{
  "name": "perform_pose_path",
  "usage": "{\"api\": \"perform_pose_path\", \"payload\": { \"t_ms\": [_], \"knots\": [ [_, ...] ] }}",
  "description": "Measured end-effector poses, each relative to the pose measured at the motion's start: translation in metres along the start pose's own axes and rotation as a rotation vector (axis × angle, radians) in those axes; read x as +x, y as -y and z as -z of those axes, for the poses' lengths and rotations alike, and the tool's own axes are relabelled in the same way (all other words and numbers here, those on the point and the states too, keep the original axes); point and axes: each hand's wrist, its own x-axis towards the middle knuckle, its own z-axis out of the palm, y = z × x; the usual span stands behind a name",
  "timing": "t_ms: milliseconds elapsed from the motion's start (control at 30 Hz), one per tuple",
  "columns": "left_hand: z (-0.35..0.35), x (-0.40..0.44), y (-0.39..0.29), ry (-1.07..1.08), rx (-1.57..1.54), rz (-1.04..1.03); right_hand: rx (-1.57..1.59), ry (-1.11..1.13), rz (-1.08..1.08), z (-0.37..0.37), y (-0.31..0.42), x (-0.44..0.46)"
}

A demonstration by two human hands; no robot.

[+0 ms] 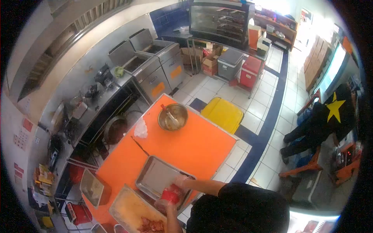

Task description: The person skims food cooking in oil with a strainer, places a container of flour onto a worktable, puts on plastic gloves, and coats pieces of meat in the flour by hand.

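Over the near end of a grey metal tray (157,174) both my hands are at a bright red item (170,196), whose kind I cannot make out. My left hand (163,204), in what looks like a clear glove, is closed at its lower side. My right hand (183,181), gloved in the same way, is at its upper side; its fingers are blurred and partly hidden. Beside the tray lies a shallow pan (130,207) with a pale, yellowish bottom. Reddish pieces that look like raw meat (151,225) lie at its near end.
On the orange table (186,147) are a steel bowl (180,112) with a red-handled utensil, crumpled white plastic (141,129), a dark thin tool (140,145) and a deep metal container (93,188). A yellow-lidded bin (222,114) stands beyond. A person in black (318,120) is at right.
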Motion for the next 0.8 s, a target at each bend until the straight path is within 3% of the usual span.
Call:
{"api": "perform_pose_path", "payload": {
  "t_ms": [300, 367, 500, 567, 633, 667, 700, 733, 800],
  "knots": [
    [0.075, -0.044, -0.061, -0.104, -0.598, -0.025, 0.294, -0.127, 0.105, -0.039, -0.045, 0.017],
    [0.105, -0.077, -0.063, -0.195, -0.78, -0.041, 0.52, -0.093, 0.146, -0.051, -0.061, 0.028],
    [0.158, -0.127, -0.075, -0.427, -0.694, 0.1, 0.962, -0.036, 0.043, -0.083, -0.092, 0.049],
    [0.184, -0.146, -0.088, -0.497, -0.66, 0.177, 0.795, -0.105, 0.152, -0.062, -0.085, 0.044],
    [0.207, -0.17, -0.105, -0.557, -0.663, 0.226, 0.444, -0.059, 0.119, -0.035, -0.072, 0.04],
    [0.216, -0.185, -0.114, -0.581, -0.701, 0.223, -0.025, 0.041, 0.062, -0.018, -0.061, 0.041],
    [0.224, -0.201, -0.117, -0.547, -0.755, -0.09, -0.048, 0.069, -0.01, -0.03, -0.075, 0.048],
    [0.233, -0.214, -0.124, -0.573, -0.748, -0.074, -0.073, 0.083, -0.084, -0.042, -0.085, 0.057],
    [0.246, -0.23, -0.121, -0.395, -0.793, -0.115, 0.323, 0.091, -0.097, 0.006, -0.061, 0.03]
  ]
}}
